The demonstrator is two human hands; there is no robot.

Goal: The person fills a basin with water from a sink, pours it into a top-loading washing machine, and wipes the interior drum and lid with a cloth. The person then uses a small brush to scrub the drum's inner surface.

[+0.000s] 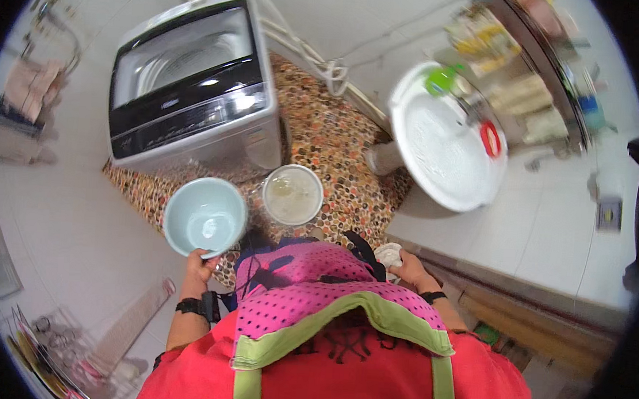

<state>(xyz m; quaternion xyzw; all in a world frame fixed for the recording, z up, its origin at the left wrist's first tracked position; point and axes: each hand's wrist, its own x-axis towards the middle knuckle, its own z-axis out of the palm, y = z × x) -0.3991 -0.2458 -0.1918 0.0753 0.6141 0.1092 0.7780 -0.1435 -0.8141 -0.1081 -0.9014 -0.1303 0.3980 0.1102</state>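
Basin [186, 204] is occupying the space just left of the bucket [289, 222], the left hand [198, 267] gripping its near rim. The right hand [409, 269], well apart, is clutching a cloth [386, 255]. Firm gripping is probably best for keeping the basin level.

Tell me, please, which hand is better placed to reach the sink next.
Probably the right hand: nearer the sink, holding only a white cloth; the left hand grips the blue basin.
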